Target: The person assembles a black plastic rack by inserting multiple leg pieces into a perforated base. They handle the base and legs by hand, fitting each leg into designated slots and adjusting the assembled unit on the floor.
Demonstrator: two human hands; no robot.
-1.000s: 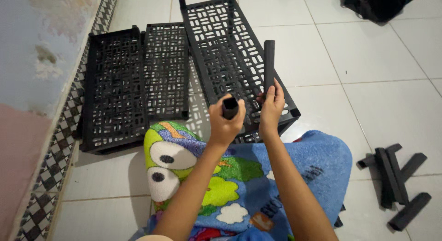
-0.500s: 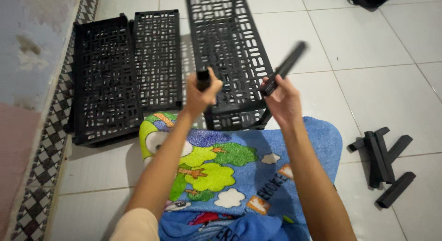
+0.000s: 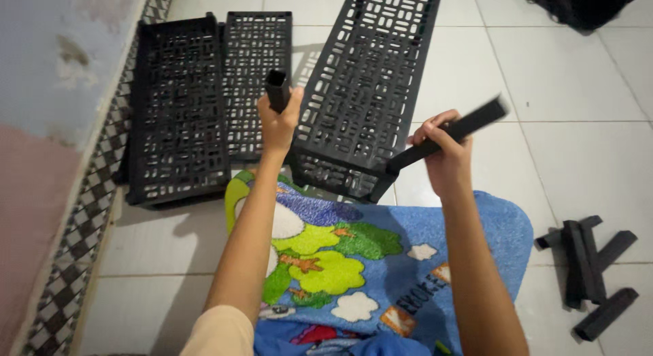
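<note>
head view: my left hand is clenched around a short black square tube, held upright with its hollow end up, above the near edge of the shelf panels. my right hand grips a longer black post at its middle, tilted, its lower end close to the near corner of the slotted black shelf panel lying on the tiled floor. two more panels lie side by side to the left, by the wall. a pile of spare black posts sits on the floor well to the right. a cartoon-print blue towel covers my lap.

risk, as i judge it: the tilted post could slip in a mid-shaft grip, or knock the panel corner. no containers are in sight; only the tube's hollow end shows, and i cannot see inside it.
</note>
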